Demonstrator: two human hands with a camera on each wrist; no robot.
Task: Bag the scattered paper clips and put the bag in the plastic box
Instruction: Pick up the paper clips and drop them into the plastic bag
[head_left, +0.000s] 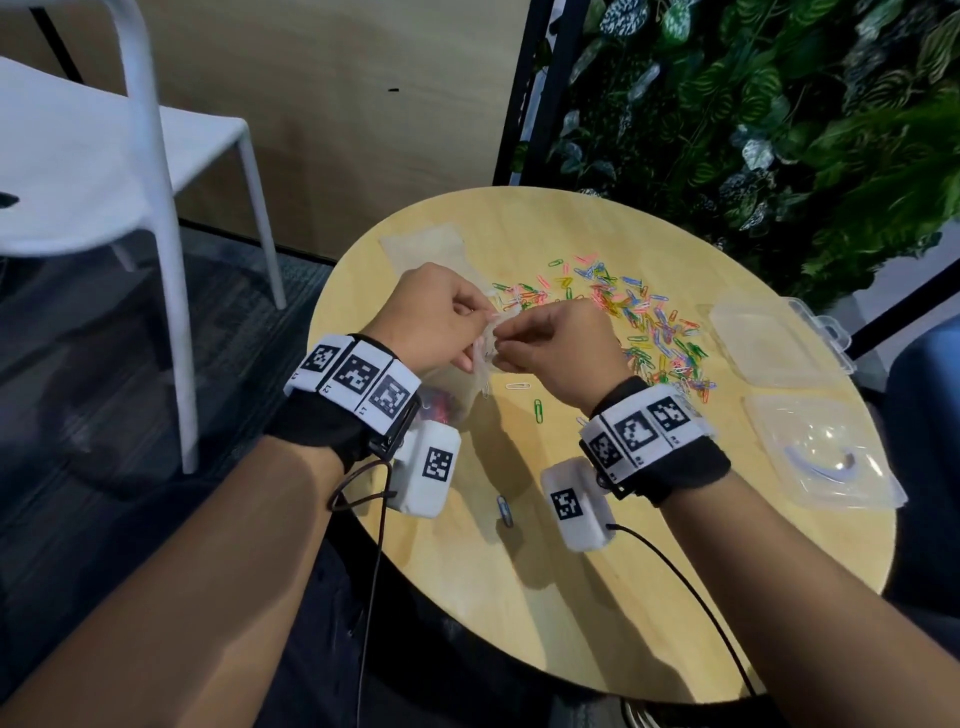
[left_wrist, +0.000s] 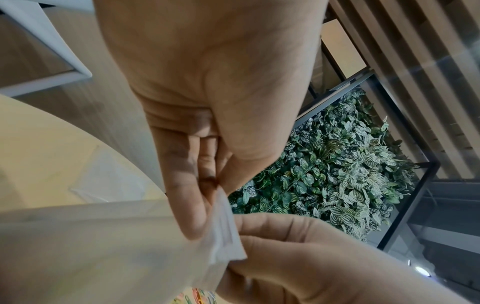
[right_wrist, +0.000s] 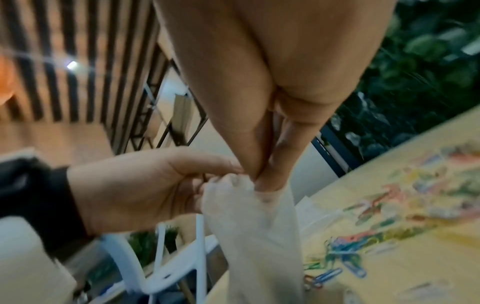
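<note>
- Clear plastic is what both hands are working on: the left hand (head_left: 434, 317) and the right hand (head_left: 558, 348) are each pinching the mouth of the small zip bag (head_left: 485, 358), thumb against fingertips, just above the bench (head_left: 571, 571).
- Between the two hands the bag is hanging down, and some clips seem to be sitting at its bottom, below the left wrist; I cannot tell how many.
- Judging by the pinch at the rim strip (left_wrist: 224, 232), the step in hand is either parting or sealing the mouth; which one, I cannot tell.
- Beyond the right hand, most of the coloured paper clips (head_left: 639, 322) are lying loose, so I would say the bagging is far from finished.
- To do this well, each hand should be taking only one wall of the rim, pulling gently apart, and keeping the bag upright so nothing spills.
- Further out past the right hand, the plastic box (head_left: 815, 452) is lying open and waiting with its lid (head_left: 769, 338).
- A few stray clips (head_left: 539, 410) are lying below the hands, close to the body, and are easy to overlook.
</note>
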